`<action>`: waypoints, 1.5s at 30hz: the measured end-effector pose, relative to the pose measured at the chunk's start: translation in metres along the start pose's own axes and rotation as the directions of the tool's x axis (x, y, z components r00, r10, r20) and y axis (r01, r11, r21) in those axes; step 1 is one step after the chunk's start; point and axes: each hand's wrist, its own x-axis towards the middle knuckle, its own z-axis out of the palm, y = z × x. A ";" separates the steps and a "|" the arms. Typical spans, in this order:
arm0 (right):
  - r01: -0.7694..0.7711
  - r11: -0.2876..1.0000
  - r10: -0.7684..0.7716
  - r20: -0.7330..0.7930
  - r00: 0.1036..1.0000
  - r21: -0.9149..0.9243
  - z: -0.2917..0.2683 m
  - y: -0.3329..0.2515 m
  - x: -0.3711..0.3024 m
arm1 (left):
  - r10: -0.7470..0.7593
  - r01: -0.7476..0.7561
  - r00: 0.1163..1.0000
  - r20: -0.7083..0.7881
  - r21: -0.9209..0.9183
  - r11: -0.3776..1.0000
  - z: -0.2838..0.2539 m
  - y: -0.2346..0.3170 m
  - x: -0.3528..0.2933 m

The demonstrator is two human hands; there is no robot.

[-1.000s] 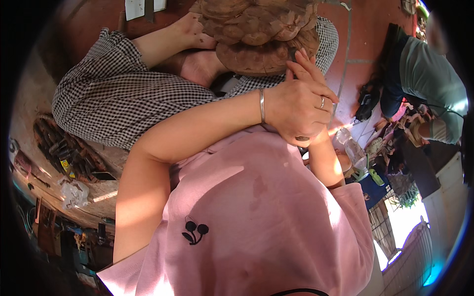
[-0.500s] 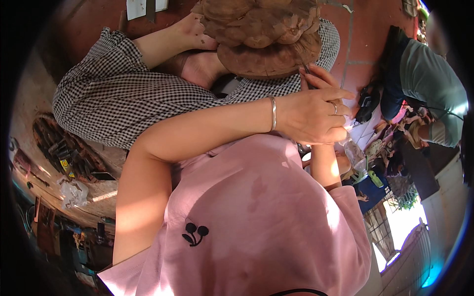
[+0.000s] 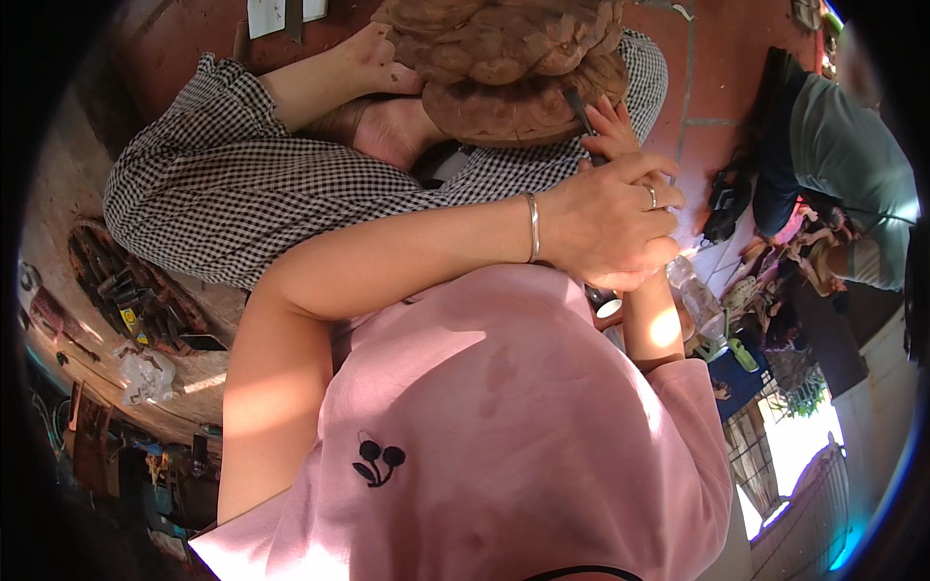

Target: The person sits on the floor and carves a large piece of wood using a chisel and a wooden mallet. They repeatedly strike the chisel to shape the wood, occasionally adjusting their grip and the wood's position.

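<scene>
Two-handed, aiming at the carved wooden piece (image 3: 509,53) beside the bare feet (image 3: 395,138) with a dark chisel (image 3: 580,111); grasping it in the left hand (image 3: 610,215), stretching fingers of the right hand (image 3: 616,141) alongside, leaving the right's half-hidden grip impossible to tell; sitting folded-legged in checked trousers (image 3: 262,184).

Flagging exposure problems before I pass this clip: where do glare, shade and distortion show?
In the head view, the opening at lower right is blown white; hard sun patches mark the shirt and right forearm; the carving sits in softer shade; fisheye bending shows toward the rim, with black corners.
</scene>
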 end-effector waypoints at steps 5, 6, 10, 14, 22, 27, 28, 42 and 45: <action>-0.073 0.989 0.068 0.046 0.997 0.129 -0.006 -0.011 0.005 | -0.055 0.053 0.997 -0.058 -0.045 0.998 -0.007 0.002 0.003; -0.073 0.983 0.064 0.055 0.996 0.169 -0.007 -0.010 0.005 | -0.065 0.062 0.995 -0.071 -0.044 0.997 -0.006 0.002 0.004; -0.054 0.996 0.047 0.086 0.995 0.076 -0.008 -0.008 0.004 | -0.084 0.078 0.989 -0.120 -0.053 0.996 -0.006 0.005 0.005; -0.035 0.997 0.030 0.064 0.997 0.075 -0.004 -0.006 0.001 | -0.082 0.083 0.983 -0.166 0.002 0.997 -0.003 0.004 0.001; 0.053 0.994 -0.058 -0.049 0.997 -0.093 0.005 -0.002 0.002 | -0.030 0.022 0.985 -0.171 -0.049 0.999 0.010 -0.003 -0.010; 0.040 0.997 -0.044 -0.048 0.998 -0.067 0.002 -0.008 -0.001 | -0.061 0.067 0.982 -0.176 0.026 0.997 0.013 -0.002 -0.010; 0.037 0.998 -0.039 -0.050 0.998 -0.054 0.004 -0.006 0.003 | -0.051 0.056 0.982 -0.183 0.024 0.998 0.013 -0.004 -0.009; -0.328 0.740 0.520 -0.190 0.833 0.587 0.006 -0.038 0.017 | 0.113 -0.131 0.970 0.216 0.072 0.989 -0.021 -0.018 0.010; -0.291 0.647 0.597 -0.230 0.769 0.705 -0.002 -0.043 0.022 | 0.156 -0.148 0.962 0.226 -0.051 0.988 -0.031 -0.008 0.033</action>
